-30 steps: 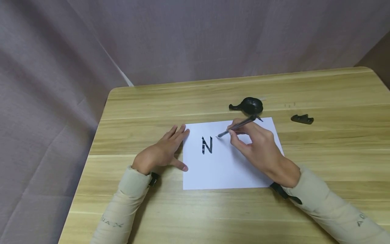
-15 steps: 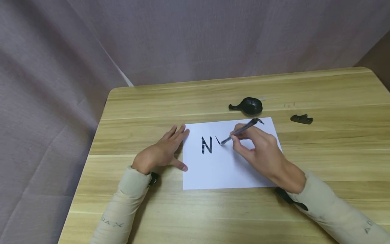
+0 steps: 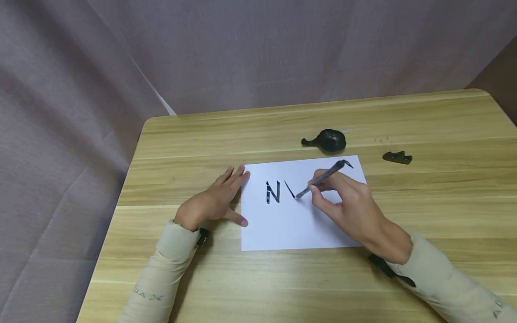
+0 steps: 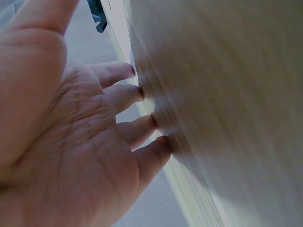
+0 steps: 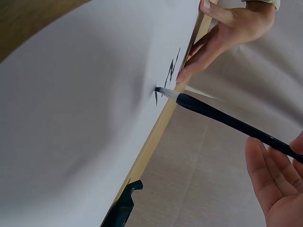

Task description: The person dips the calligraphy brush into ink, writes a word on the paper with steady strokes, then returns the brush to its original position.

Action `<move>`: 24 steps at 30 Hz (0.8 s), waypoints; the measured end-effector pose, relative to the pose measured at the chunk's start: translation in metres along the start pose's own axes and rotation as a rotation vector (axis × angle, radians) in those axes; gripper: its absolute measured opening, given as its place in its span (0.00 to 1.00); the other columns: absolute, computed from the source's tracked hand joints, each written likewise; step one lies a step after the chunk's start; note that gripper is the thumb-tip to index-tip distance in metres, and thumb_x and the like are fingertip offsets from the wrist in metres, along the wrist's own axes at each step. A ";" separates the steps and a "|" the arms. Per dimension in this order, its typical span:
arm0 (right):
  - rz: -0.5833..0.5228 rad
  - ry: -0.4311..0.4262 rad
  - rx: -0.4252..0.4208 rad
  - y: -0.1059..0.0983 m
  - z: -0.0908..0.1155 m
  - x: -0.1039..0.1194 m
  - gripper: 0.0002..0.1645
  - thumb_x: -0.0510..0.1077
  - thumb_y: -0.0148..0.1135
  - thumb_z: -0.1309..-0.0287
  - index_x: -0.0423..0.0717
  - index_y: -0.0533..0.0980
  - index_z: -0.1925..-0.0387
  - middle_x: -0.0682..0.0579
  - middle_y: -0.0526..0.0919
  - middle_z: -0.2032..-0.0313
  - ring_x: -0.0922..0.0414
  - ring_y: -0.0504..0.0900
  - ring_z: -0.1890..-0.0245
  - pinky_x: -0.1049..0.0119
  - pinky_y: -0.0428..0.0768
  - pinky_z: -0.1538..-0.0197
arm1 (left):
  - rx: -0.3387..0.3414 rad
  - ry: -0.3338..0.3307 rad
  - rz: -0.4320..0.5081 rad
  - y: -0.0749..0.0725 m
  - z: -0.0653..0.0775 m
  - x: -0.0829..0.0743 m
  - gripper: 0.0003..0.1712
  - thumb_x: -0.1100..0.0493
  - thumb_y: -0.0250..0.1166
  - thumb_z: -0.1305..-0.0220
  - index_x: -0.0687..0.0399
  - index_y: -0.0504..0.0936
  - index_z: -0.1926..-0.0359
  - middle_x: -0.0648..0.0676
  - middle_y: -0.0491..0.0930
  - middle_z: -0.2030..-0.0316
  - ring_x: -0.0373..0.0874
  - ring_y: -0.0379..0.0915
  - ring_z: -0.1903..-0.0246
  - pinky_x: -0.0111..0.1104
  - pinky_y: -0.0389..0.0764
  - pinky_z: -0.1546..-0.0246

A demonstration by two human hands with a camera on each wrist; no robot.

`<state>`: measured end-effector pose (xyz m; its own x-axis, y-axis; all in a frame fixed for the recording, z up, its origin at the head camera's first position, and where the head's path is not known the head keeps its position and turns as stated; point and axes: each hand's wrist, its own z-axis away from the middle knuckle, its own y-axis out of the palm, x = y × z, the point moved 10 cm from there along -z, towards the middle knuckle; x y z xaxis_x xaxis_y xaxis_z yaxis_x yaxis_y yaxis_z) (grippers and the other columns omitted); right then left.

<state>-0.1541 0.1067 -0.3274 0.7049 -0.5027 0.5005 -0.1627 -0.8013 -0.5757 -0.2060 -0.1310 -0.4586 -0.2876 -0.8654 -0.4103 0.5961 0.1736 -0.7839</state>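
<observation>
A white sheet of paper [image 3: 274, 231] lies on the wooden table, bearing a black painted letter N [image 3: 273, 192] and a slanting stroke [image 3: 289, 189] to its right. My right hand [image 3: 349, 204] pinches a dark-handled brush [image 3: 325, 175] between thumb and fingers. In the right wrist view, the pale bristles [image 5: 168, 93] end in a dark tip that touches the paper at the stroke's lower end. My left hand [image 3: 214, 202] rests with spread fingers at the sheet's left edge; thumb and fingertips touch the paper's border. The left wrist view shows its palm [image 4: 90, 127] and fingertips against the surface.
Beyond the paper's far edge sits a black gourd-shaped dish [image 3: 331, 141]. A small black brush rest [image 3: 397, 157] with a notched top lies farther right. Grey curtain [image 3: 258, 54] hangs behind the wooden table [image 3: 210, 139].
My right hand has moved down and slightly right with the brush, and a diagonal black stroke has appeared and lengthened beside the N. The left hand stays put.
</observation>
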 end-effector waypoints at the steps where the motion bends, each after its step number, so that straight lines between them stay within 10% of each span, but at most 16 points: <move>1: 0.008 -0.005 -0.001 0.000 0.000 0.001 0.13 0.29 0.69 0.45 0.37 0.82 0.57 0.47 0.91 0.62 0.53 0.91 0.67 0.75 0.84 0.50 | 0.002 0.000 0.002 0.000 0.000 0.000 0.78 0.38 0.83 0.51 0.47 0.39 0.13 0.49 0.27 0.15 0.52 0.18 0.17 0.54 0.44 0.19; 5: 0.041 -0.020 0.007 -0.001 -0.001 0.003 0.13 0.28 0.71 0.46 0.37 0.82 0.57 0.48 0.91 0.62 0.56 0.91 0.67 0.63 0.88 0.56 | 0.005 -0.001 0.008 0.000 0.000 0.000 0.78 0.39 0.83 0.50 0.47 0.39 0.13 0.48 0.27 0.15 0.52 0.18 0.17 0.54 0.44 0.19; 24: 0.015 0.042 0.024 -0.004 -0.006 -0.005 0.15 0.25 0.72 0.46 0.35 0.80 0.58 0.48 0.91 0.63 0.54 0.91 0.66 0.71 0.87 0.55 | 0.012 -0.003 -0.003 0.002 -0.002 0.002 0.78 0.38 0.83 0.50 0.46 0.38 0.13 0.48 0.26 0.15 0.52 0.17 0.17 0.54 0.44 0.19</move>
<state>-0.1608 0.1106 -0.3233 0.6729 -0.5281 0.5180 -0.1561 -0.7859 -0.5984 -0.2068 -0.1317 -0.4615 -0.2874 -0.8673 -0.4065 0.6041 0.1651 -0.7796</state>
